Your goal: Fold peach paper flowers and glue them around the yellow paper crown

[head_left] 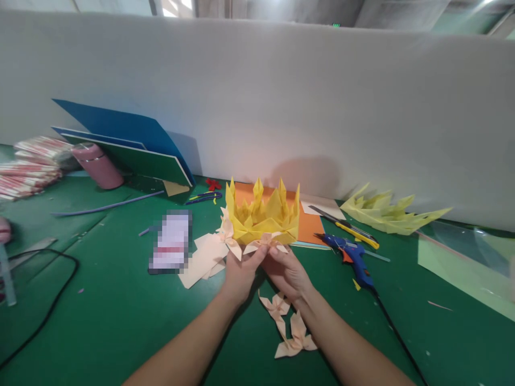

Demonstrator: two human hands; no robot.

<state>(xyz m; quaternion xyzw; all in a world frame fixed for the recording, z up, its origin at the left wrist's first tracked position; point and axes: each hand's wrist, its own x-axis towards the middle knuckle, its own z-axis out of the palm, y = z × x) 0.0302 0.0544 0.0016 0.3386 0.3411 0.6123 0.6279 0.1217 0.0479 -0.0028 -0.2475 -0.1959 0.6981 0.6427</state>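
Observation:
A folded yellow paper crown (265, 220) with upright points is in the middle, close above the table. Pale pink paper flowers sit along its near left side, one of them a paper flower (230, 231) at the left corner. Both hands meet at the crown's near edge, pinching another pink paper flower (265, 243) against it. My left hand (241, 273) is closed there with the thumb on the petals. Beside it, my right hand (287, 273) is closed too, its fingertips partly hidden. Loose folded paper flowers (295, 335) lie beneath my right forearm.
Right of the crown lie a blue glue gun (354, 260) with its cord, a yellow utility knife (356, 234) and a pale yellow folded paper piece (394, 212). To the left are a blurred phone (171, 241), pink paper sheets (205, 260) and a pink bottle (98, 165). A white partition (257, 96) stands behind.

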